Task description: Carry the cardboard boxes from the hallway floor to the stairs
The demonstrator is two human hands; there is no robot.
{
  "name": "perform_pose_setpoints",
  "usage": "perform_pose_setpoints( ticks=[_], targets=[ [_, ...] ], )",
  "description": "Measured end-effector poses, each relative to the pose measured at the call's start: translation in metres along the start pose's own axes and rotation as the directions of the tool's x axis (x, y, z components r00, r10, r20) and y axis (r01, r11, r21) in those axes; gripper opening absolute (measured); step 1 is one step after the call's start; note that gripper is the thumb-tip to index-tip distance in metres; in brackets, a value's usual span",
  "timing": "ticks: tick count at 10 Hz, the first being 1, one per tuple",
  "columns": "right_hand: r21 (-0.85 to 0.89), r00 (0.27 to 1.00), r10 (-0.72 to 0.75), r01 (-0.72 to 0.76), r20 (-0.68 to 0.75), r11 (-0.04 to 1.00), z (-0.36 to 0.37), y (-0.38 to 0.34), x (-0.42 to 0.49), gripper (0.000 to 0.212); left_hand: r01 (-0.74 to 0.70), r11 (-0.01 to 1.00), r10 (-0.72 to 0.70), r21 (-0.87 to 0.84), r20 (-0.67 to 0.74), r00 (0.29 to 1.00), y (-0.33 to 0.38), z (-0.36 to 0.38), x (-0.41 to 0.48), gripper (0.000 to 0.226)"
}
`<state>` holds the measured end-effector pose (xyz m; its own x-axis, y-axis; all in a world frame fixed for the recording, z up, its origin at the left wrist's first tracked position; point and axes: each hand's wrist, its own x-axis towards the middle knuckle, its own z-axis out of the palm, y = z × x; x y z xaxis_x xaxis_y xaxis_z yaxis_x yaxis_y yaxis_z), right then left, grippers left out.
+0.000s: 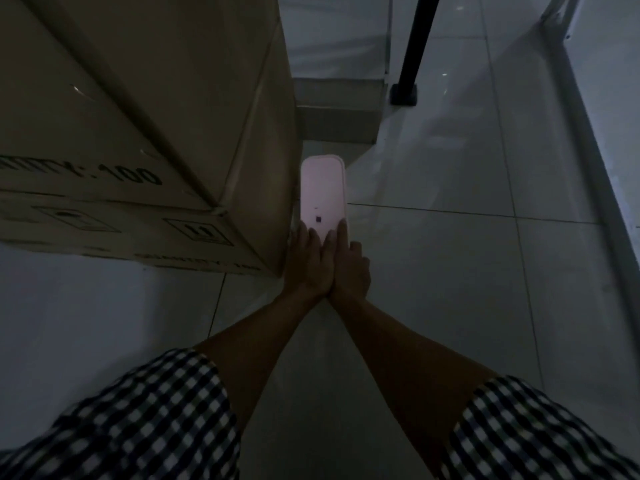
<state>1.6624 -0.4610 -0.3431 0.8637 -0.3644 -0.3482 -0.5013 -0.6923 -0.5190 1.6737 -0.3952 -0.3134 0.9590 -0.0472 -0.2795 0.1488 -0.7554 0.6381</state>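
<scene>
Both forearms reach forward from checked sleeves point(145, 420), wrists pressed together. The left hand point(306, 261) and right hand point(349, 265) lay flat, extended fingers on the near end of a smooth pale-pink rounded oblong point(322, 192), its long axis pointing away toward grey steps point(337, 109). Matte cardboard boxes point(145, 126) stand stacked on the glossy tile floor point(450, 271), just left.

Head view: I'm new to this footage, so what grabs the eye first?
A pale pink oblong object glows mid-frame, both hands, left hand and right hand, pressed together at its near end. Stacked cardboard boxes loom at left; steps lie just beyond.
</scene>
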Motion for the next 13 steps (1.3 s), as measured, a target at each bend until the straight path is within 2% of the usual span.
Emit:
perform_pose_setpoints(
  ticks=[1,2,3,5,7,9,10,11,12,13],
  targets=[
    [0.003,0.999,-0.047,0.047,0.017,0.999,0.002,-0.010,0.019,0.080,0.004,0.993,-0.006,0.122,0.012,1.000,0.007,-0.005,0.021,0.072],
    [0.028,0.996,-0.085,0.084,0.035,0.996,0.001,-0.022,0.040,0.085,0.051,0.985,-0.059,0.165,0.044,0.997,0.014,-0.008,0.046,0.075],
    [0.036,0.988,-0.146,0.144,0.052,0.989,-0.005,-0.035,0.058,0.087,0.091,0.968,-0.097,0.232,0.013,0.995,0.016,-0.008,0.072,0.077],
    [0.037,0.983,-0.179,0.177,0.042,0.983,-0.008,-0.054,0.079,0.091,0.102,0.912,-0.125,0.397,0.033,0.992,0.013,-0.011,0.107,0.083],
    [0.105,0.989,-0.144,0.139,0.039,0.985,-0.007,-0.057,0.086,0.095,0.125,0.934,-0.132,0.336,-0.001,0.991,0.029,-0.018,0.099,0.073],
    [-0.013,0.982,-0.141,0.144,0.122,0.989,-0.020,-0.058,0.081,0.101,0.084,0.953,-0.101,0.292,0.042,0.994,0.034,-0.029,0.092,0.070],
    [-0.075,0.986,-0.138,0.145,0.092,0.987,-0.052,-0.064,0.066,0.102,0.017,0.964,-0.031,0.266,0.048,0.998,0.045,-0.045,0.079,0.063],
    [-0.129,0.993,-0.110,0.114,0.037,0.985,-0.106,-0.071,0.038,0.090,-0.066,0.966,0.045,0.251,0.088,0.995,0.072,-0.077,0.052,0.056],
    [-0.126,0.998,-0.063,0.063,0.009,0.990,-0.182,-0.083,-0.002,0.079,-0.078,0.949,0.050,0.306,0.099,0.994,0.126,-0.122,0.009,0.058],
    [-0.139,0.999,-0.024,0.019,-0.035,0.990,-0.267,-0.099,-0.047,0.081,-0.147,0.931,0.114,0.335,0.116,0.987,0.195,-0.171,-0.035,0.065]
  ],
)
